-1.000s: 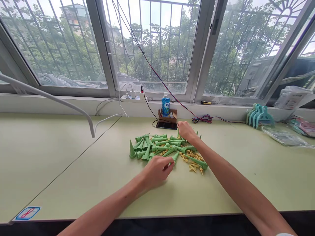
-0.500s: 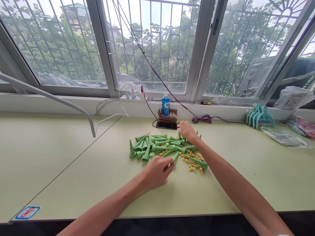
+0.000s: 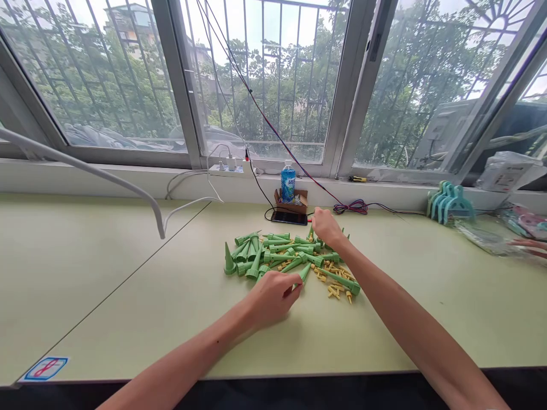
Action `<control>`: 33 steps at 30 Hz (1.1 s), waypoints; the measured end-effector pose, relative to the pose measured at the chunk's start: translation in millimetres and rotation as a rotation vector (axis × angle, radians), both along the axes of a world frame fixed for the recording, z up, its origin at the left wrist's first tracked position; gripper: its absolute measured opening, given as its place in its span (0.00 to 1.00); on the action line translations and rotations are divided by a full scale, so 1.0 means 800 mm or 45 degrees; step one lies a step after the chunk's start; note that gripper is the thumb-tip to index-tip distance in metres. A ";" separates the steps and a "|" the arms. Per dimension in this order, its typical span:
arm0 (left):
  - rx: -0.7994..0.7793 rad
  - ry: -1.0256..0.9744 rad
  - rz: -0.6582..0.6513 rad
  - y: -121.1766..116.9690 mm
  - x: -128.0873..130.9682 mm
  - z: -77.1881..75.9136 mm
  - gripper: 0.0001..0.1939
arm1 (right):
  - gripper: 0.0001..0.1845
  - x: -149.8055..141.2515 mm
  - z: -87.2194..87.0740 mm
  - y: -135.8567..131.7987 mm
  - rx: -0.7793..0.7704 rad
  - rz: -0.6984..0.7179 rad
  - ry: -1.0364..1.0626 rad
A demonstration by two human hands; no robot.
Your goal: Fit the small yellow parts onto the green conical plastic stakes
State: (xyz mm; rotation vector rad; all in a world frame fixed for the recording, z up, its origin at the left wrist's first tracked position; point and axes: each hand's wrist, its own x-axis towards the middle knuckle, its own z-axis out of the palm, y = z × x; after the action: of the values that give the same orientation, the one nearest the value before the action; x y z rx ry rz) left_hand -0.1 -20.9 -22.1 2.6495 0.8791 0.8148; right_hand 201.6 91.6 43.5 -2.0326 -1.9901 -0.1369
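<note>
A heap of green plastic cone spikes (image 3: pixel 273 255) lies in the middle of the pale green table (image 3: pixel 128 296), mixed with several small yellow pieces (image 3: pixel 335 287). My left hand (image 3: pixel 273 296) rests at the near edge of the heap, fingers pinched on the end of one green spike (image 3: pixel 304 273). My right hand (image 3: pixel 327 226) reaches past the heap to its far side, fingers curled near a black phone (image 3: pixel 289 217) and the red tip of a cable; what it holds is hidden.
A small brown box (image 3: pixel 292 200) with a blue bottle (image 3: pixel 288 181) stands by the window sill. Red, black and white cables run across the back. Teal plastic parts (image 3: pixel 450 200) and bags sit far right, where another person's fingers (image 3: pixel 529 245) show.
My right hand has crept slightly farther toward the phone. Another person's fingers have come into view at the right edge. My left hand stays put.
</note>
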 end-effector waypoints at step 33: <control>0.041 0.045 -0.004 0.001 0.001 0.000 0.11 | 0.30 -0.018 -0.032 0.008 -0.345 0.527 -0.252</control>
State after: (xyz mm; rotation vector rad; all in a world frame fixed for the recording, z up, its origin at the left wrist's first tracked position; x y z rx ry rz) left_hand 0.5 -20.3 -22.3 2.7000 0.8771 0.7902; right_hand 187.0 98.1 18.0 -1.7551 -2.6326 0.0245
